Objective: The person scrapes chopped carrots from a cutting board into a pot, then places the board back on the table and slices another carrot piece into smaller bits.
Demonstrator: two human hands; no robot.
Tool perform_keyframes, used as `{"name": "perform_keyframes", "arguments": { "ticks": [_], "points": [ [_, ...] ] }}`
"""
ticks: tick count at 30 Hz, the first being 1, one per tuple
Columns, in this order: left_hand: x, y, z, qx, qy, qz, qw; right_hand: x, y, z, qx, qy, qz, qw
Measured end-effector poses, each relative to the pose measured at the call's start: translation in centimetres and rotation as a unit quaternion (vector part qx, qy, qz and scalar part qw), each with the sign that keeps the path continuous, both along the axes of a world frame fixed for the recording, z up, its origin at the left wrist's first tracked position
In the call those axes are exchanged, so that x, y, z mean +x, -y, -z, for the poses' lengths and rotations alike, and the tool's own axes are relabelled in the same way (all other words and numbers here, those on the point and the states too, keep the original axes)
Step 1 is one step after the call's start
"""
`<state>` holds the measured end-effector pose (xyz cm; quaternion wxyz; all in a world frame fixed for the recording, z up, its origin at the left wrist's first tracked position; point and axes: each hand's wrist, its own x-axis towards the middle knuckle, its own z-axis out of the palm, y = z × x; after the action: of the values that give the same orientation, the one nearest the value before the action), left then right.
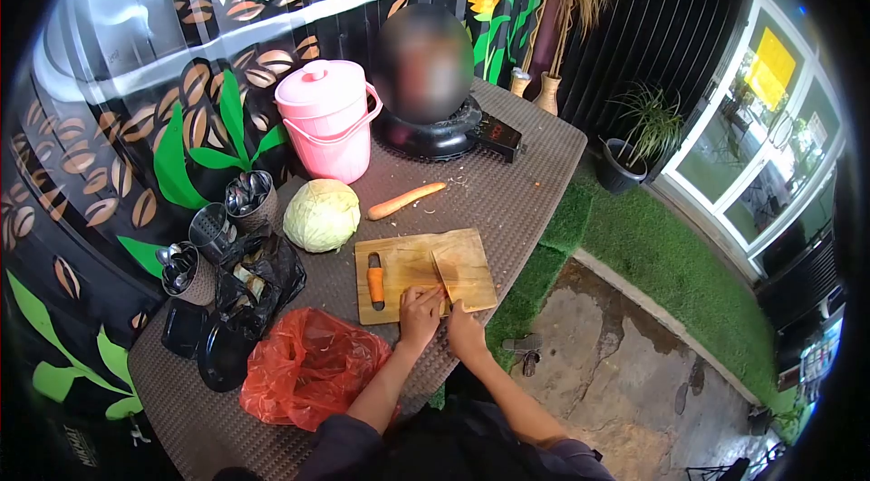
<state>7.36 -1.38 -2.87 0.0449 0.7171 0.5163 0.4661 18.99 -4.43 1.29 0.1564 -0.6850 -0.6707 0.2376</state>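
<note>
The surface point(507, 209) before you carries the cutting board point(406, 256) at its near side. Your left hand point(420, 314) is lowered by the blade; I cannot tell what it pins. Your right hand point(465, 332) grips the knife point(440, 271) over the board. You seem mid-cut; next calls for left fingertips kept clear.

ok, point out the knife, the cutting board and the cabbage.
Knife point(440, 272): head view, on the middle of the blade.
Cutting board point(408, 268): head view, on bare wood left of the blade.
Cabbage point(322, 216): head view, on the middle of its outer leaves.
</note>
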Motion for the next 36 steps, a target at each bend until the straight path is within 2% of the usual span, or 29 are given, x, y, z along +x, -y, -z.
{"name": "perform_keyframes", "arguments": {
  "ticks": [5,7,13,16,20,22,23,26,30,36],
  "points": [
    [0.0,0.0,0.0,0.002,0.002,-0.002,1.000,0.3,-2.1,0.1,0.029,-0.019,-0.021,0.999],
    [-0.1,0.0,0.0,0.005,0.000,0.001,1.000,0.6,-1.8,-0.5,0.001,0.025,-0.038,0.999],
    [-0.1,0.1,0.2,-0.009,0.006,0.002,1.000,-0.7,-0.9,0.4,-0.003,0.012,0.015,1.000],
    [0.0,0.1,0.2,-0.005,0.003,0.001,1.000,-0.2,-2.3,0.4,0.012,0.006,-0.022,1.000],
    [-0.1,-0.1,0.2,0.006,-0.013,0.006,1.000,0.2,-0.8,0.8,-0.008,0.029,-0.016,0.999],
    [0.0,0.0,0.1,0.000,0.001,-0.002,1.000,-0.6,0.2,1.1,0.083,0.054,0.010,0.995],
    [0.1,0.2,0.1,-0.003,0.000,-0.003,1.000,-0.7,-0.3,1.2,0.016,0.024,0.018,0.999],
    [-0.1,0.2,0.1,-0.010,0.014,0.003,1.000,-0.5,-2.1,1.7,0.068,0.007,-0.004,0.998],
    [-0.2,-0.2,0.9,-0.005,0.002,0.009,1.000,0.4,-1.1,0.4,0.028,0.006,-0.010,1.000],
    [-0.1,0.0,0.2,-0.022,0.015,0.010,1.000,-0.9,-1.1,1.2,0.042,0.041,0.001,0.998]
  ]
}}
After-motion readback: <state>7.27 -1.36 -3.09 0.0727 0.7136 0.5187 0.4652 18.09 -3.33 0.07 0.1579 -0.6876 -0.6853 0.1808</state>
